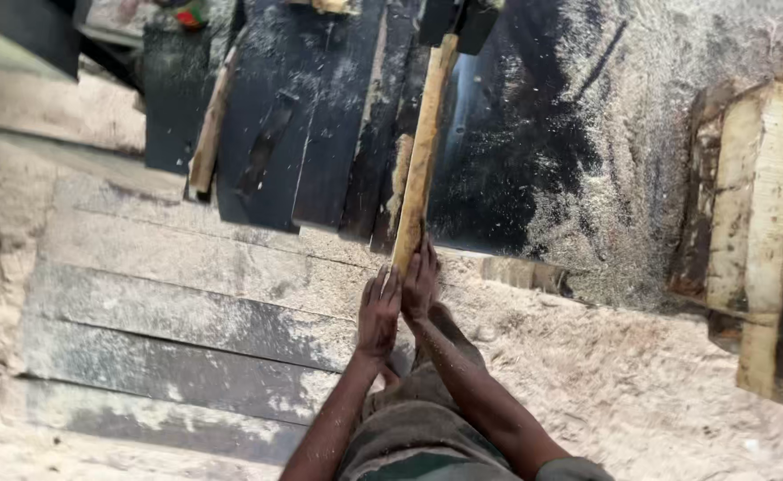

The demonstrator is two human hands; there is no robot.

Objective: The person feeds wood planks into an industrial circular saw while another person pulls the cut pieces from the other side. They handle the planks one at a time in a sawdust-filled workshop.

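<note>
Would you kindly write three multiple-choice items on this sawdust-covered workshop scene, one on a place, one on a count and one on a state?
1. Where is the near end of the long wooden strip?
A. Lying on the stacked planks at the right
B. At the fingertips of both hands
C. Under the grey boards on the floor

2. How many hands touch the strip?
A. None
B. One
C. Two

3. What covers the dark table?
A. Water
B. Sawdust
C. Paint

Answers:
1 B, the left hand and right hand meet the strip's near end.
2 C, the fingers of both hands reach up to that end.
3 B, pale sawdust lies scattered over the dark surface, thickest at the right.
</note>
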